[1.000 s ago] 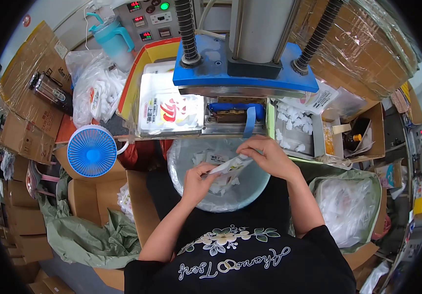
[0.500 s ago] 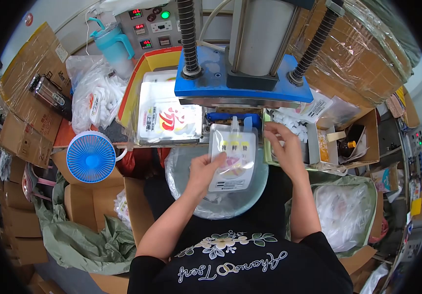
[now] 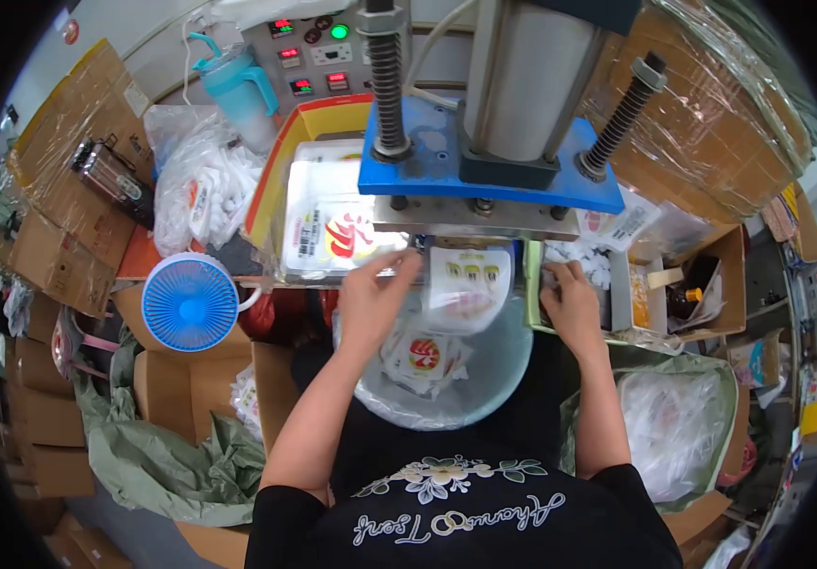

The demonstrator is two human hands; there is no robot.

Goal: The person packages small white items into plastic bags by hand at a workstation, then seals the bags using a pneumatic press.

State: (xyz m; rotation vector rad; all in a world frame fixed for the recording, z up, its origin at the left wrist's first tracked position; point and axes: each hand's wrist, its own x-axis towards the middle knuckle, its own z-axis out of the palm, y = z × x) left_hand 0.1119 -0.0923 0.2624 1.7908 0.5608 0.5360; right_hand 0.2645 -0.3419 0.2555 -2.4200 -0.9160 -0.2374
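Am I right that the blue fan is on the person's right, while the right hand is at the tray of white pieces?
Only the side is wrong: the head view shows the blue fan on the person's left, with the right hand at the tray.

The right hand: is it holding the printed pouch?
No, the right hand reaches into the green-edged tray of small white pieces, apart from the printed pouch.

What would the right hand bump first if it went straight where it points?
Probably the small white pieces by the right hand's fingertips, in the green-edged tray; depth is hard to tell.
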